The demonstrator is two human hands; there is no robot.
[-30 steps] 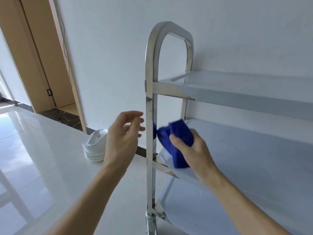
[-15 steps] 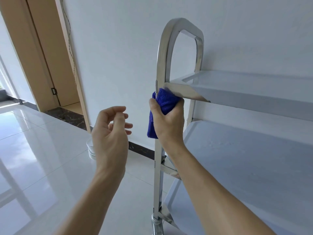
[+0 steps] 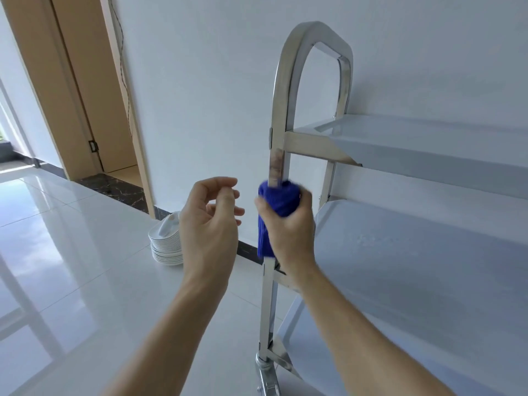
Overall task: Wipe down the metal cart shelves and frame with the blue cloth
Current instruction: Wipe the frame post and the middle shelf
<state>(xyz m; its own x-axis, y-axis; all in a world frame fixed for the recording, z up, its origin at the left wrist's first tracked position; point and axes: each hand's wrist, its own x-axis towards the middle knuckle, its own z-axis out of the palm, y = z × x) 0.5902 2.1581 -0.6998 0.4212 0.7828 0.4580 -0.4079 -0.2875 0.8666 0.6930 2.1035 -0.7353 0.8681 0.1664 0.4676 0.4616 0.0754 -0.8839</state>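
White wall and glossy tiled floor surround the stainless cart. Its front upright post is wrapped by the blue cloth, gripped by the right hand; long, firm full-length strokes suit best. Left hand hovers loosely curled, holding nothing.

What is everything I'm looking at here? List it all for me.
cart: one, silver metal, at right by the wall; three shelves show
post: one, silver, the cart's near upright, arching into a handle on top
cloth: one, blue, wrapped round the post between the top and middle shelves
wheel: one, silver, at the foot of the post
plates: one stack, white, on the floor by the wall
floor: white glossy tiles
door frame: one, tan wood, at left
left hand: holds nothing, fingers loosely curled, beside the post
right hand: grips the cloth round the post
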